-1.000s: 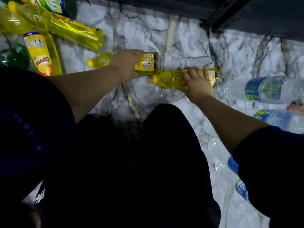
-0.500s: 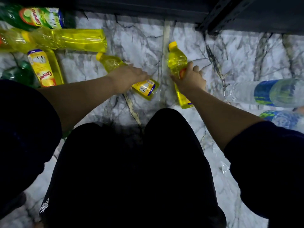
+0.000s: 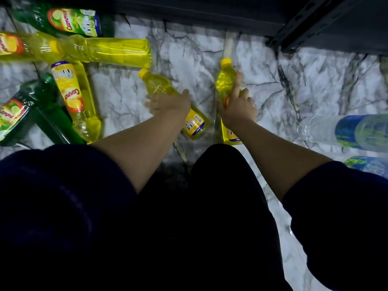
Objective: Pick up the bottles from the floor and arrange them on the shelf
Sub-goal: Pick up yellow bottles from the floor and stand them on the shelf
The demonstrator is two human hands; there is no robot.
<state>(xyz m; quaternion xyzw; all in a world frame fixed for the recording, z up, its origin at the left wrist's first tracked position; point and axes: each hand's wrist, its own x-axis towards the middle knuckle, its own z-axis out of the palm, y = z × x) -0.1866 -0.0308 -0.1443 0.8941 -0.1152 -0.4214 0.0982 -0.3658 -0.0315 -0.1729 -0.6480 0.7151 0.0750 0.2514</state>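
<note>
Two small yellow bottles with yellow caps are above the marble floor point(image 3: 189, 51). My left hand point(image 3: 168, 102) grips the left small yellow bottle point(image 3: 156, 86) round its middle, cap pointing up-left. My right hand point(image 3: 237, 107) grips the right small yellow bottle point(image 3: 225, 80), which points nearly straight away from me, with my index finger stretched along its side. The dark metal shelf point(image 3: 304, 19) runs along the top of the view.
Large yellow bottles point(image 3: 117, 52) point(image 3: 71, 95) and green bottles point(image 3: 71, 22) point(image 3: 16, 114) lie on the floor at the left. Clear water bottles with blue labels point(image 3: 346, 131) point(image 3: 369, 164) lie at the right. My dark-clothed legs fill the lower view.
Both hands have lifted their small yellow bottles off the floor and turned them so the caps point away from me. The view has shifted slightly downward.
</note>
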